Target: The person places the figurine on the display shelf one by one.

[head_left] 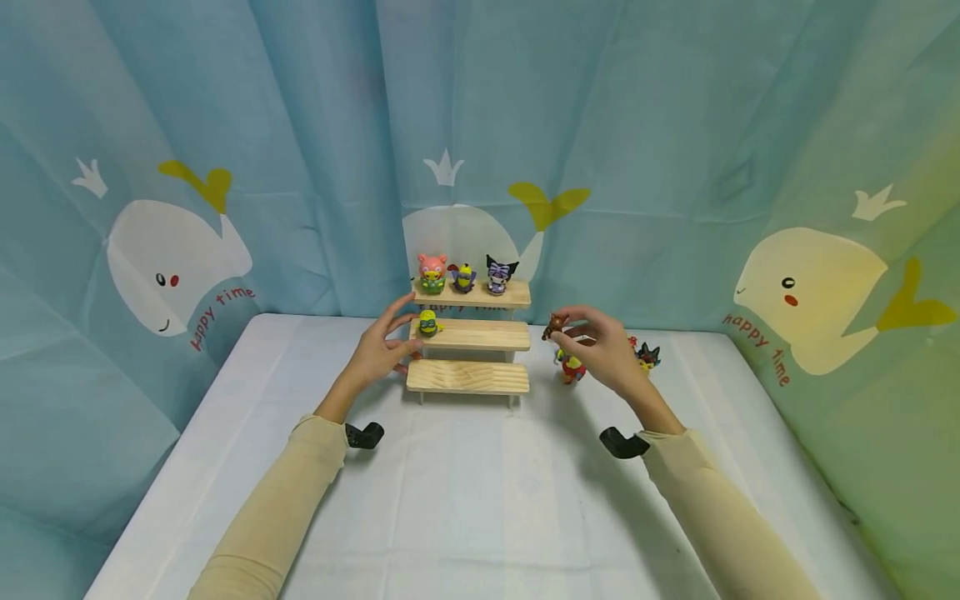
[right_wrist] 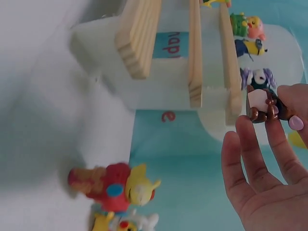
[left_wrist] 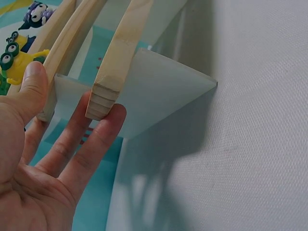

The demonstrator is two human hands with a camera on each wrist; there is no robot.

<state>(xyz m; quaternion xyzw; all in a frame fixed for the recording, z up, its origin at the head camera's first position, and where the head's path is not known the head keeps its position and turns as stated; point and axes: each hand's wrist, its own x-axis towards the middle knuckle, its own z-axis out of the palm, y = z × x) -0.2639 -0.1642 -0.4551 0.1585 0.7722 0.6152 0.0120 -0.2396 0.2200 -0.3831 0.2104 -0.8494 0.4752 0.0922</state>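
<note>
My right hand [head_left: 606, 348] pinches a small brown figurine [head_left: 553, 326] between thumb and fingertips, just right of a three-step wooden display shelf [head_left: 468, 379]. In the right wrist view the brown figurine [right_wrist: 260, 103] has a pale flat face turned to the camera. My left hand [head_left: 377, 354] is at the shelf's left end, its spread fingers touching the lowest board [left_wrist: 107, 94]. The left thumb lies beside a yellow figurine [left_wrist: 19, 67] with green goggles on the middle board. On the top board stand a pink-headed figurine [head_left: 432, 273], a yellow-and-dark one [head_left: 463, 278] and a purple-and-black one [head_left: 498, 275].
Under and beyond the right hand, a red-and-yellow figurine [head_left: 573, 369] stands on the white-covered table [head_left: 465, 508]. Further right is a figurine with dark pointed ears [head_left: 647, 357], partly behind the hand. A blue whale-print curtain [head_left: 637, 125] hangs close behind the shelf.
</note>
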